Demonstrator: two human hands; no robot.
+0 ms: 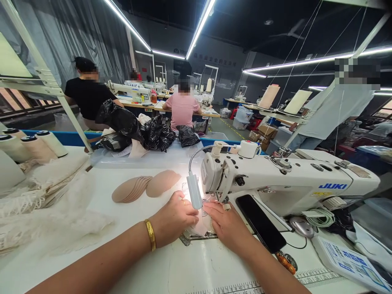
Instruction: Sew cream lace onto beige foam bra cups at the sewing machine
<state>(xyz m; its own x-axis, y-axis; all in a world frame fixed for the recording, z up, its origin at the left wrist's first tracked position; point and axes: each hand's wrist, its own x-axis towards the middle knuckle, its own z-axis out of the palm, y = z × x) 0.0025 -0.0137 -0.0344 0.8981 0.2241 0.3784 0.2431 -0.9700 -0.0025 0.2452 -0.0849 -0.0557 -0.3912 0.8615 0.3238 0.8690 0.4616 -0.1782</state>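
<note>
My left hand (179, 216), with a gold bangle at its wrist, is closed on the edge of a pale piece of fabric (200, 228) in front of the sewing machine (263, 175). Its fingertips are partly hidden behind the lamp. My right hand (226, 223) lies with fingers stretched over the fabric's right side, close by the presser foot. A small grey lamp (194, 191) on a bendy neck lights the spot; the needle cannot be made out. Left of the machine lie a fanned stack of beige oval pads (130, 190) and another beige oval piece (162, 183).
Cream lace fabric (58, 212) is heaped at the left below thread cones (49, 143). A black phone (260, 222) lies by the machine's base, near a white box (352, 261). Black plastic bags (156, 132) stand beyond the table. Several people work farther off.
</note>
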